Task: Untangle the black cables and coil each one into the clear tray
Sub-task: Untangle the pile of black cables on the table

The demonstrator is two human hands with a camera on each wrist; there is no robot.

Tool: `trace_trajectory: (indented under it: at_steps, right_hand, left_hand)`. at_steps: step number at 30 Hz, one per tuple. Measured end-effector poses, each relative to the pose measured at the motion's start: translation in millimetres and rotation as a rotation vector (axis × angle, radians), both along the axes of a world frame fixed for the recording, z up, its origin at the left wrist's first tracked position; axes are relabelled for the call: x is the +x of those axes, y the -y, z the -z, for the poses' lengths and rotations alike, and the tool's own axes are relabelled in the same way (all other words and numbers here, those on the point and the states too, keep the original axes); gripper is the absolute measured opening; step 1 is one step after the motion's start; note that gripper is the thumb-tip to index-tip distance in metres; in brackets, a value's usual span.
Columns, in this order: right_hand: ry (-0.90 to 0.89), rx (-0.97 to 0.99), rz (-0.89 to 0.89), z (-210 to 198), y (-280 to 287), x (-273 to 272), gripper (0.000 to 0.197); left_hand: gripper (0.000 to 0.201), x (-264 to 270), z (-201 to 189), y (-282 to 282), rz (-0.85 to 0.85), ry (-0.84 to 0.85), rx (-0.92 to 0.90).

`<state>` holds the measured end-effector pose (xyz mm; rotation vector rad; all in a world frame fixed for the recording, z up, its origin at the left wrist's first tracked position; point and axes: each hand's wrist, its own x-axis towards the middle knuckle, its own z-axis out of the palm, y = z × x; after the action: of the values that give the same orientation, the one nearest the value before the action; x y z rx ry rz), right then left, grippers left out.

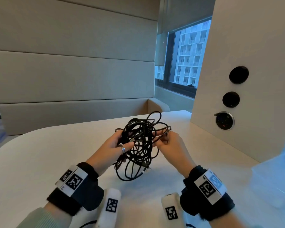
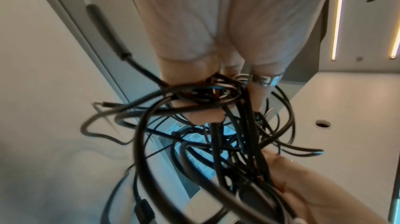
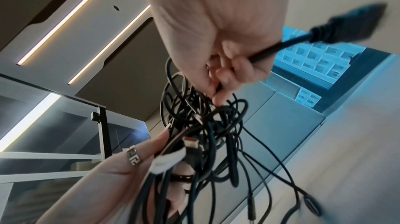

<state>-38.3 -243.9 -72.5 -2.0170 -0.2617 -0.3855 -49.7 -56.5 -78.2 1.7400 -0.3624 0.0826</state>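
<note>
A tangle of black cables (image 1: 139, 129) is held up over the white table (image 1: 56, 153), and its lowest loops reach down to the tabletop. My left hand (image 1: 125, 139) grips the left side, fingers curled into the strands (image 2: 205, 114), with a ring on one finger. From the right, my right hand (image 1: 155, 139) pinches a strand. In the right wrist view its fingertips (image 3: 218, 101) close on one cable, and a black plug (image 3: 355, 23) sticks out past the hand. A clear bluish tray (image 1: 273, 181) lies at the right edge, only partly in view.
A pale wall panel (image 1: 253, 46) with three round sockets (image 1: 238, 74) rises along the table's right side. A cushioned bench (image 1: 72, 111) runs behind the table and a window (image 1: 187, 55) is at the back right. Loose plug ends (image 1: 146, 168) dangle from the tangle.
</note>
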Motion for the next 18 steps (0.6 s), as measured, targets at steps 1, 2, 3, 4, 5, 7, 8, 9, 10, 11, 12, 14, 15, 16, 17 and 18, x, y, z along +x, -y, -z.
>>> trace_trajectory:
  at_steps: [1, 2, 3, 4, 5, 7, 8, 9, 10, 11, 12, 14, 15, 16, 17, 18]
  right_hand:
    - [-0.006, -0.037, -0.013, -0.9, 1.9, -0.3, 0.013]
    - [0.005, -0.088, -0.022, -2.3, 3.5, -1.1, 0.011]
    - [0.030, -0.142, -0.022, -3.4, 5.1, -1.6, 0.010]
    - [0.060, -0.186, -0.010, -3.7, 6.9, -1.7, 0.008]
    - [0.081, -0.213, 0.009, -3.8, 8.4, -1.5, 0.007]
    - [0.085, -0.217, 0.023, -4.1, 10.0, -1.4, 0.006]
    - [0.071, -0.199, 0.012, -3.7, 9.8, -0.9, 0.009]
    - [0.056, -0.169, -0.003, -3.4, 8.7, -0.4, 0.010]
    - [0.038, -0.127, -0.019, -3.3, 6.9, -0.6, 0.012]
    - [0.023, -0.078, -0.035, -2.3, 4.6, -0.6, 0.016]
    - [0.016, -0.025, -0.047, -0.7, 1.2, -0.4, 0.021]
    - [0.014, 0.066, -0.050, 3.9, -6.3, 2.1, 0.019]
    - [0.025, 0.091, -0.042, 4.6, -9.6, 2.6, 0.014]
    - [0.037, 0.108, -0.036, 4.4, -11.9, 2.3, 0.009]
    - [0.049, 0.129, -0.040, 3.5, -12.5, 1.6, 0.006]
    - [0.059, 0.147, -0.051, 2.1, -12.0, 0.8, 0.004]
  left_hand:
    - [0.017, 0.7, -0.9, -1.0, -0.024, -0.011, -0.038]
    - [0.015, 1.6, -1.5, -2.0, -0.044, -0.024, -0.071]
    - [0.013, 2.5, -2.2, -2.7, -0.057, -0.036, -0.107]
    - [0.014, 3.2, -2.7, -3.0, -0.064, -0.048, -0.147]
    - [0.014, 3.5, -3.6, -3.4, -0.069, -0.056, -0.181]
    - [0.015, 3.1, -5.7, -3.4, -0.082, -0.053, -0.211]
    - [0.015, 2.5, -5.9, -3.3, -0.084, -0.046, -0.209]
    - [0.015, 1.5, -5.9, -2.9, -0.080, -0.039, -0.196]
    - [0.014, 0.4, -5.7, -2.4, -0.070, -0.026, -0.171]
    - [0.014, -1.1, -5.9, -1.9, -0.061, -0.009, -0.133]
    - [0.014, -2.4, -6.3, -1.4, -0.053, 0.011, -0.092]
    - [0.012, -4.5, -7.1, -0.7, -0.039, 0.035, -0.026]
    - [0.010, -5.3, -7.2, -0.4, -0.029, 0.035, -0.003]
    - [0.007, -5.7, -7.0, 0.1, -0.016, 0.032, 0.019]
    - [0.006, -6.0, -6.4, 0.7, -0.001, 0.024, 0.038]
    - [0.006, -6.5, -5.4, 1.8, 0.015, 0.020, 0.047]
